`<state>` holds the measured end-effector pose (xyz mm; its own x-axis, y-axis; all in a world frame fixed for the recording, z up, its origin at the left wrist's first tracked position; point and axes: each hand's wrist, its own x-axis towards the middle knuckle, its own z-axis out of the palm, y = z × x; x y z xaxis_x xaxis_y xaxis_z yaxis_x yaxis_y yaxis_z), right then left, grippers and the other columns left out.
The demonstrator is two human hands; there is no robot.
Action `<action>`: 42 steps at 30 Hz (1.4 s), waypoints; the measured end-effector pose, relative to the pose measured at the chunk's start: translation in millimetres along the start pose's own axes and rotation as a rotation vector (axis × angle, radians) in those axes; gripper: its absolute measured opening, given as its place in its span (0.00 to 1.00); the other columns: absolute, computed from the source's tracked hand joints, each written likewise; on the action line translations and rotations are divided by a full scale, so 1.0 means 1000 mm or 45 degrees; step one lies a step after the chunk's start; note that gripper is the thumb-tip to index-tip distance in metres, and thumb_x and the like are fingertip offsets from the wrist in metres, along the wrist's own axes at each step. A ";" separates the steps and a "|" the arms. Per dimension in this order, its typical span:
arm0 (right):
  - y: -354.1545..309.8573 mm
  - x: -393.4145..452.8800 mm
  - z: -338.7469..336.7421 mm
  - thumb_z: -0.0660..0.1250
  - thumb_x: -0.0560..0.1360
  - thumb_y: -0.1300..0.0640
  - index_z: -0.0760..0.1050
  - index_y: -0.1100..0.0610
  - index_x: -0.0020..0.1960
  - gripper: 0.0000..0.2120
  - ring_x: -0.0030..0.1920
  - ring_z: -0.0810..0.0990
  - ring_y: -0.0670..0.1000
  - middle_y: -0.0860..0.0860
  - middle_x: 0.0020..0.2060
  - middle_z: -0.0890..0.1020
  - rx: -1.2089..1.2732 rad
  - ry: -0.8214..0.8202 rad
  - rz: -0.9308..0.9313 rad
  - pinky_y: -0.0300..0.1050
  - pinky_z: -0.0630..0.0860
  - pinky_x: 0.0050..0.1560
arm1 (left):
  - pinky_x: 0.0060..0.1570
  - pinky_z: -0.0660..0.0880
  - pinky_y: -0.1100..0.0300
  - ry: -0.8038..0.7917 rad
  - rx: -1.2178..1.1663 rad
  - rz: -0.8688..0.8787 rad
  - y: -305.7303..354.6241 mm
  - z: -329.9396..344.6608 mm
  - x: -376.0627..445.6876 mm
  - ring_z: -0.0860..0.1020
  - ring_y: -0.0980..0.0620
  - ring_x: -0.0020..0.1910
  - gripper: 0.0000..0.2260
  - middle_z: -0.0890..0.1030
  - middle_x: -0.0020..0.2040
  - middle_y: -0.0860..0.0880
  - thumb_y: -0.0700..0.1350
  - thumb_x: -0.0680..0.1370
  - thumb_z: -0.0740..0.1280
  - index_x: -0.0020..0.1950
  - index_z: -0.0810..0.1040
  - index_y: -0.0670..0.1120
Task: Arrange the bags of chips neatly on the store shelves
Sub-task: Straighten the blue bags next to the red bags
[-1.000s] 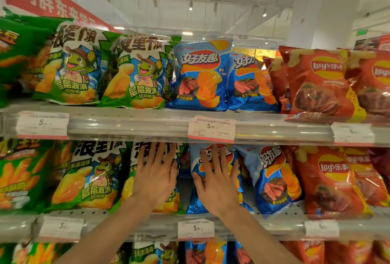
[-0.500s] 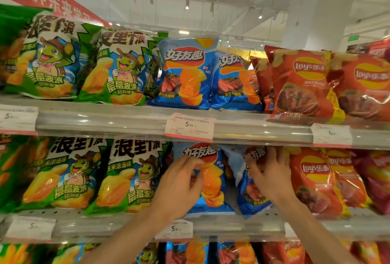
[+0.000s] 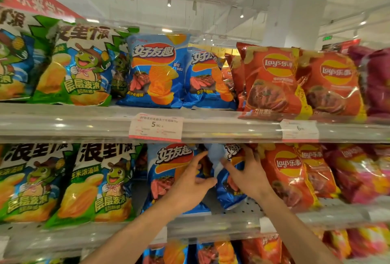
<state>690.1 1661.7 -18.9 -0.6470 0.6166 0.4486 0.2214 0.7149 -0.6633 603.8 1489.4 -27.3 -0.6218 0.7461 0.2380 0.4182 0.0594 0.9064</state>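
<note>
Blue chip bags stood side by side on the middle shelf, between green turtle-print bags and red Lay's bags. The left hand lay on the front of the left blue bag, its fingers loosely spread and gripping nothing. The right hand pressed on the tilted right blue bag, thumb out, its farther fingers curling at the bag's far edge. Every pack was glossy, crinkled foil, puffed like a pillow.

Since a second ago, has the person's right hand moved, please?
Yes: the right hand shifted rightward, from below the white paper 5.90 price tag to the right-hand blue foil chip bag.
</note>
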 end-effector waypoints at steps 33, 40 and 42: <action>0.009 -0.022 -0.042 0.74 0.72 0.67 0.57 0.37 0.76 0.45 0.68 0.75 0.51 0.47 0.69 0.76 0.873 -0.770 -0.001 0.55 0.71 0.69 | 0.69 0.70 0.43 -0.246 0.116 0.094 0.007 -0.026 0.000 0.72 0.44 0.71 0.42 0.63 0.78 0.59 0.61 0.70 0.76 0.74 0.51 0.75; 0.012 -0.021 -0.046 0.79 0.68 0.64 0.56 0.35 0.76 0.50 0.69 0.74 0.50 0.44 0.69 0.76 0.828 -0.782 0.034 0.58 0.69 0.71 | 0.66 0.74 0.49 -0.290 0.092 0.066 0.008 -0.030 0.003 0.75 0.47 0.67 0.47 0.71 0.73 0.57 0.54 0.65 0.81 0.71 0.54 0.76; 0.011 -0.021 -0.046 0.79 0.67 0.66 0.54 0.36 0.77 0.51 0.68 0.75 0.51 0.44 0.68 0.76 0.834 -0.783 0.032 0.58 0.70 0.70 | 0.66 0.75 0.48 -0.291 0.113 0.062 0.009 -0.031 0.003 0.76 0.45 0.67 0.47 0.69 0.74 0.58 0.53 0.66 0.81 0.71 0.53 0.78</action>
<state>739.7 1671.5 -8.0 -0.9657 0.2089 0.1542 -0.0980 0.2565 -0.9616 584.8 1471.4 -7.9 -0.4380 0.8794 0.1868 0.5071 0.0701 0.8590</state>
